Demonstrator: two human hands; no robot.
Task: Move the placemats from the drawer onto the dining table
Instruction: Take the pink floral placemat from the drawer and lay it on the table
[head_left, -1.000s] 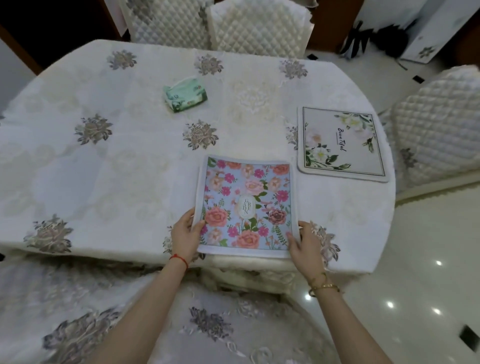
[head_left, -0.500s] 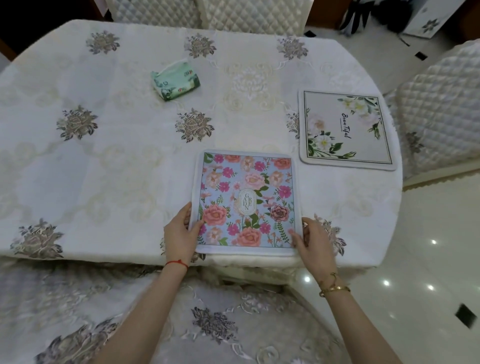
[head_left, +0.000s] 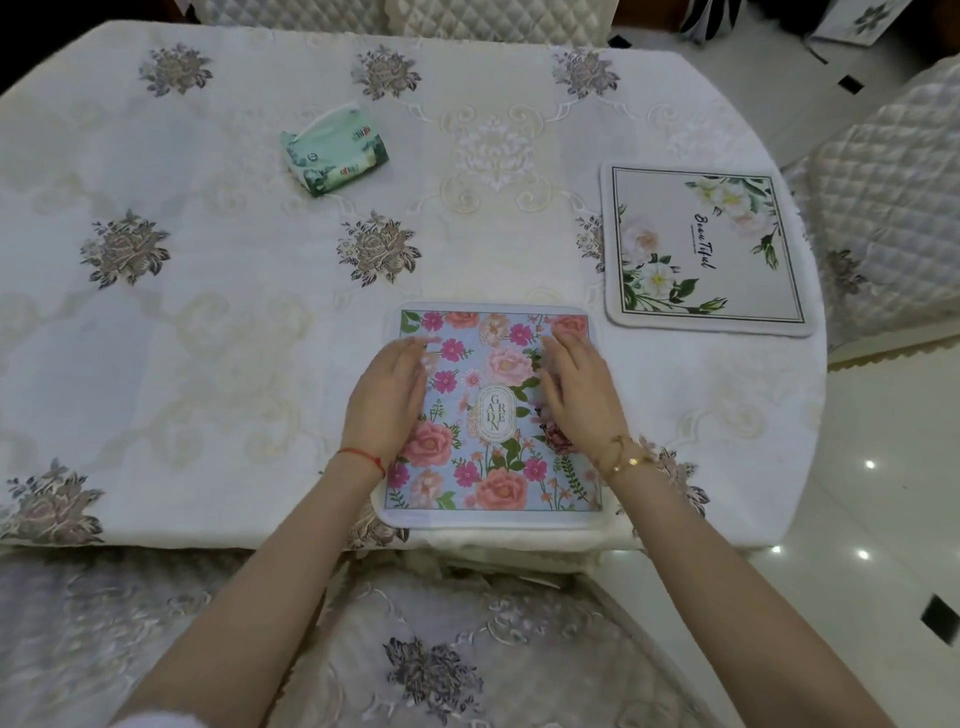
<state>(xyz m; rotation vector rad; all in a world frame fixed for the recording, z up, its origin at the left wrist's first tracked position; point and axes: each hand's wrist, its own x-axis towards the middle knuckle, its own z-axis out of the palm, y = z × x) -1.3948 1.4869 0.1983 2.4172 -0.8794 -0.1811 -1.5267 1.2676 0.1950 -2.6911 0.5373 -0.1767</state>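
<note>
Both hands have come off the near corners of the blue floral placemat (head_left: 493, 410) and slid forward onto its face. The left hand (head_left: 387, 402) now lies flat on the mat's left half, fingers straight and together, its grip slack and holding nothing. The right hand (head_left: 579, 392) lies the same way on the right half, fingers stretched toward the far corner, also holding nothing. The fingertips of both are a little blurred.

The mat sits flat on the worktop (head_left: 208, 338) at its near edge, square to the person, with the word "GARDEN" in an oval at its middle. A second placemat (head_left: 701, 249), pale with white flowers and a dark thin border, lies flat further back and to the right, near the worktop's right edge, apart from the first.

A green tissue pack (head_left: 335, 156) rests further back on the left, well apart from both mats. A quilted chair (head_left: 883, 208) stands just beside the right edge.
</note>
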